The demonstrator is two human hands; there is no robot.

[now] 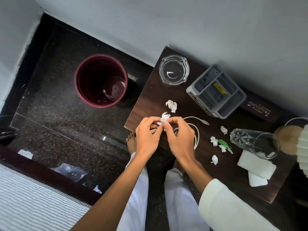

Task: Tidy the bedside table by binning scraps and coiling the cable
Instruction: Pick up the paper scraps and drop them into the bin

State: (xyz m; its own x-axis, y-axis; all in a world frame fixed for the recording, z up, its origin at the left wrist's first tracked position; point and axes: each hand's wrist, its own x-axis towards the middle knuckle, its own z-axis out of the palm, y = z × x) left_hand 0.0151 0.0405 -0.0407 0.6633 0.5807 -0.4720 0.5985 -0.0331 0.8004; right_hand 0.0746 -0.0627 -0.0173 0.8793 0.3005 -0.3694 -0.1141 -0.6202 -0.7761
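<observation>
**Two hands on one paper scrap at the table's near-left corner**

Both hands meet over the near-left corner of the bedside table (150,90). The left hand (146,135) and right hand (179,139) each pinch the same crumpled white scrap (165,118) between thumb and fingertips, fingers drawn together on it, the scrap lifted just clear of the wood.

It looks like tissue or thin paper: nearly weightless, soft, easily crushed and easily torn. A light pinch anywhere on the wad should hold it; squeezing it tighter into a ball would probably make it drop more cleanly into the maroon bin (100,80), which stands on the floor just left of the table, open-topped.

Several more scraps wait: one (171,105) just beyond the hands, another (223,130) toward the middle, a white pair with a green piece (224,144) beside them, and one (214,159) near the front edge. All should handle alike, and several could likely be gathered in one palm.

Partly under the right hand lies the white cable (197,135), loosely looped, its plug (205,122) pointing toward the table's middle. It looks springy and smooth, so I judge it best held at the plug end and wound, with a finger pinning each loop.

Fragile glass stands close by: an ashtray (174,69) at the far-left corner and a tipped cut-glass tumbler (250,142) toward the right edge.
</observation>
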